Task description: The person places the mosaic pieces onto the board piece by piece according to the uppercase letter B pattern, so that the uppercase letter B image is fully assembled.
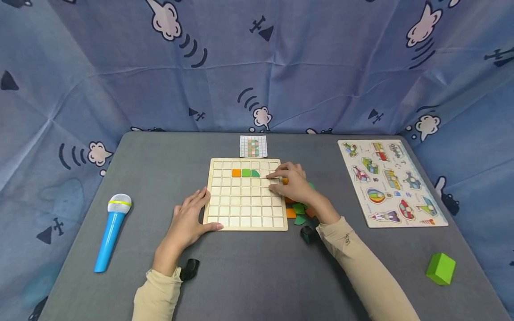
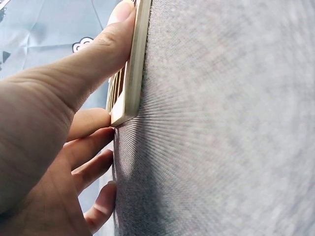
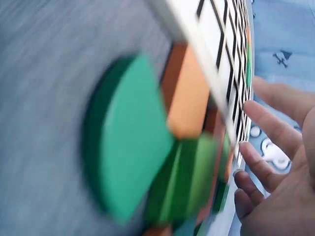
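Note:
A wooden grid board (image 1: 245, 226) lies in the middle of the table. In its second row sit an orange square tile (image 1: 236, 173), a green square tile (image 1: 246, 173) and a green tile with a rounded corner (image 1: 254, 173). My left hand (image 1: 188, 220) steadies the board's near left corner, thumb on the front edge and fingers along the left side. Over the board's right side is my right hand (image 1: 295, 183), its thumb and index finger apart with no tile visible between them. Loose green pieces (image 3: 133, 142) and orange pieces (image 3: 189, 93) lie beside the board, partly under that hand.
A small printed pattern card (image 1: 253, 147) lies behind the board. To the left is a blue toy microphone (image 1: 108, 236). On the right are a picture puzzle board (image 1: 385, 196) and a green block (image 1: 441, 269). A patterned blue curtain (image 1: 225, 67) hangs behind the grey table (image 1: 249, 276).

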